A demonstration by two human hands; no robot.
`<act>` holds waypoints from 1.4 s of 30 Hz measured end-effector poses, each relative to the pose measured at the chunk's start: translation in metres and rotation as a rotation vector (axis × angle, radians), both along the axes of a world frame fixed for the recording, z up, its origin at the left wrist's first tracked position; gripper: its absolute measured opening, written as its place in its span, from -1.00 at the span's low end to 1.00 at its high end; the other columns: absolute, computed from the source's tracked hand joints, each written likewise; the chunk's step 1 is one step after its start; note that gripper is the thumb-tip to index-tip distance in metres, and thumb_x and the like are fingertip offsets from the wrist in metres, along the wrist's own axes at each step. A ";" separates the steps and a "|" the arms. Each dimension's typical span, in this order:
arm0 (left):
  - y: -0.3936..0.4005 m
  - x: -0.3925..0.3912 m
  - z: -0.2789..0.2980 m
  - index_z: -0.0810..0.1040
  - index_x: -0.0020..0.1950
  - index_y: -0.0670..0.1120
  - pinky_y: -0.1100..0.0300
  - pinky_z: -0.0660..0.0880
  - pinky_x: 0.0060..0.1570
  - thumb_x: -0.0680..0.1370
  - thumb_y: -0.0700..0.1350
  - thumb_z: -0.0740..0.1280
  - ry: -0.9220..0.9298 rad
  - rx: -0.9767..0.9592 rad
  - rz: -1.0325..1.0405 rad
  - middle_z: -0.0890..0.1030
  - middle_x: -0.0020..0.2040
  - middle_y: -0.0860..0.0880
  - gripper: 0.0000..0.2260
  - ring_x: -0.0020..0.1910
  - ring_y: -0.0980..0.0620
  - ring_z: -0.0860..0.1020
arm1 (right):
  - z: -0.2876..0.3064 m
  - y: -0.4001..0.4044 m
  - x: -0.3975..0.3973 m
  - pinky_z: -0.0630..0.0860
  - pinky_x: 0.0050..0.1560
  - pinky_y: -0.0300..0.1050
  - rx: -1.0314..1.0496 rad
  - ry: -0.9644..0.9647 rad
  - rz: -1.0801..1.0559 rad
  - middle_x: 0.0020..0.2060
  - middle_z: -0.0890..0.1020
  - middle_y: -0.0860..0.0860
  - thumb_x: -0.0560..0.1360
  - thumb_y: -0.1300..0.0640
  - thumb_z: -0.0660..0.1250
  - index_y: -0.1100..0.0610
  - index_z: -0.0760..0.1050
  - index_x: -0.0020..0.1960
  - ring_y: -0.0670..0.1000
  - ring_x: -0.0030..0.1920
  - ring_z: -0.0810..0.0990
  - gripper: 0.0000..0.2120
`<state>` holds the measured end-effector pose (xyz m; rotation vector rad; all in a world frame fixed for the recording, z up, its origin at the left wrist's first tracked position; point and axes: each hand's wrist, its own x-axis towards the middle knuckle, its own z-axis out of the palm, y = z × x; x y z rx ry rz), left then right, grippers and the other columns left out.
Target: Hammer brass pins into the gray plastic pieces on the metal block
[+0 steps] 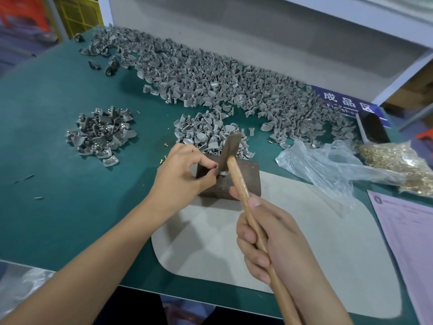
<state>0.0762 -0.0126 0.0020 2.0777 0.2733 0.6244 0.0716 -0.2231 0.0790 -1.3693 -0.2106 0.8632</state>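
A dark metal block [246, 178] stands on a pale mat [316, 242] at the middle of the green table. My left hand [182, 171] pinches a small gray plastic piece [223, 173] against the block's top; the piece is mostly hidden by my fingers and the hammer. My right hand [269, 240] grips the wooden handle of a hammer [230, 146], whose head is down on the piece. Whether a brass pin sits under the head cannot be seen.
A long heap of gray pieces [210, 73] runs along the back, a smaller heap [206, 132] lies behind the block, and a pile with brass pins fitted [100, 132] lies left. Bagged brass pins [393, 158] and a paper form [412, 242] are right.
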 end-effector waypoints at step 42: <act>-0.001 0.000 0.001 0.70 -0.16 0.01 0.12 0.35 -0.07 0.46 -0.12 0.56 0.023 -0.016 0.005 0.58 -0.16 0.12 -0.92 0.04 0.09 0.45 | 0.000 0.004 -0.001 0.25 -0.57 -0.30 -0.025 -0.133 -0.001 -0.40 0.39 -0.01 0.64 -0.14 0.26 -0.15 0.66 0.19 -0.06 -0.59 0.18 -0.75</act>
